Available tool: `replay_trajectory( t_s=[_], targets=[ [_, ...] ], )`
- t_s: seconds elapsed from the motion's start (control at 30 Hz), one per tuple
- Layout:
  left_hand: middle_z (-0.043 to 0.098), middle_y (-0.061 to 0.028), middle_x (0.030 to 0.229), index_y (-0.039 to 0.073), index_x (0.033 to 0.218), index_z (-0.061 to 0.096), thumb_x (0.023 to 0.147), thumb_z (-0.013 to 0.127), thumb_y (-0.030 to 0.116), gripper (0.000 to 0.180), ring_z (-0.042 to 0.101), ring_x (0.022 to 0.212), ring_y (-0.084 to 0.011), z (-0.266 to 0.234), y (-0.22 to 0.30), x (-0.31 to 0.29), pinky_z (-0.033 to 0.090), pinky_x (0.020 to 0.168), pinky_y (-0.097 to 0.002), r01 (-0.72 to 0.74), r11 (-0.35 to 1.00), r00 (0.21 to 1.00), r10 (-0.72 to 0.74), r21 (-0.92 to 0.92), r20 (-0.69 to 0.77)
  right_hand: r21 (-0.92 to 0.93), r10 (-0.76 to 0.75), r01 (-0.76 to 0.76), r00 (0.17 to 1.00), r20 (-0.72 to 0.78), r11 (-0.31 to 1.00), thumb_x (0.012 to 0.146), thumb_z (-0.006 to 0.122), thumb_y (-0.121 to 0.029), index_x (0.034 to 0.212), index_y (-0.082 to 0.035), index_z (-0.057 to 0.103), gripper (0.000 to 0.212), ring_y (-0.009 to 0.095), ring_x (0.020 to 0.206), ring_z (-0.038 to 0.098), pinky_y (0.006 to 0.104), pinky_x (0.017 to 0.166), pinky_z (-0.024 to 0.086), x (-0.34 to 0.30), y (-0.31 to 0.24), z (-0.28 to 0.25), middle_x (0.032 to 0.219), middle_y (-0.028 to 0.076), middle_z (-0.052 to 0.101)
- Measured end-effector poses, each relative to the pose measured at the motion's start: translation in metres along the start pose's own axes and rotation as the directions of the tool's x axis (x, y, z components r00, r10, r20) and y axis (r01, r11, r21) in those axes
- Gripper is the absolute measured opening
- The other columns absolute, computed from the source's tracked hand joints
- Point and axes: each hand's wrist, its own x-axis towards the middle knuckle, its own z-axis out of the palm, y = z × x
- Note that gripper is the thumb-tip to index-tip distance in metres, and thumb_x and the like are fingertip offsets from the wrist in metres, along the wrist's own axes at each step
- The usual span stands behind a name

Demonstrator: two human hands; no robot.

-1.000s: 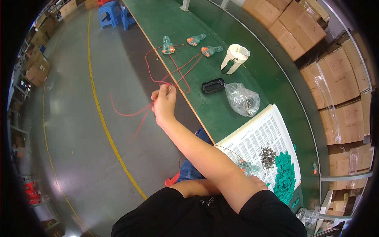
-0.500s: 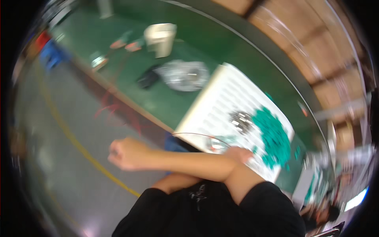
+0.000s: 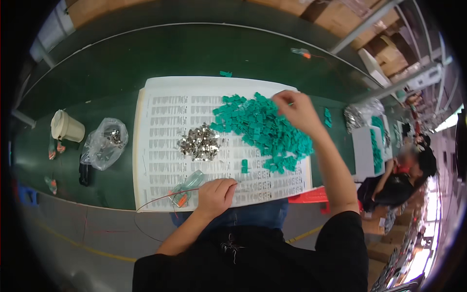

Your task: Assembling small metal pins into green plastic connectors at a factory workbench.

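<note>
The left hand [image 3: 216, 194] rests curled at the near edge of the printed sheet [image 3: 160, 121], its grip pinching a red wire [image 3: 160, 200]. Farther off, the right hand [image 3: 296, 109] reaches into the green plastic pieces [image 3: 265, 129]; whether that grip holds one, I cannot tell.

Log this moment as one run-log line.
left hand: pinching red wire on printed sheet | right hand: reaching into green plastic parts | metal pieces: untouched

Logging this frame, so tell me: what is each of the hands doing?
Left hand: closed on a thin red wire.
Right hand: fingers pinched over the green plastic pieces.
</note>
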Motion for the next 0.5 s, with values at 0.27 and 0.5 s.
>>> replay_trajectory(
  t_s=[0.27, 0.5],
  targets=[
    [0.070, -0.0058, 0.079, 0.006, 0.087, 0.068, 0.074, 0.076, 0.000, 0.017, 0.064, 0.063, -0.0248, 0.002, 0.002, -0.001, 0.050, 0.057, -0.0347, 0.067, 0.988, 0.997, -0.063, 0.136, -0.035, -0.242, -0.272, 0.266, 0.962, 0.009, 0.933, 0.085, 0.074, -0.023, 0.096, -0.003, 0.074, 0.023, 0.026, 0.083, 0.072, 0.0357, 0.076, 0.057, 0.196, 0.059, 0.103, 0.091, 0.014, 0.074],
    [0.071, -0.0078, 0.081, 0.005, 0.088, 0.067, 0.074, 0.075, -0.002, 0.017, 0.064, 0.063, -0.0241, 0.003, -0.001, -0.003, 0.049, 0.057, -0.0343, 0.106, 0.978, 0.993, -0.113, 0.182, 0.026, -0.207, -0.210, 0.299, 0.907, 0.366, 0.932, 0.077, 0.076, -0.025, 0.093, -0.006, 0.076, 0.025, 0.030, 0.088, 0.072, 0.0405, 0.080, 0.057, 0.266, 0.070, 0.154, 0.092, 0.015, 0.075]
  ],
)
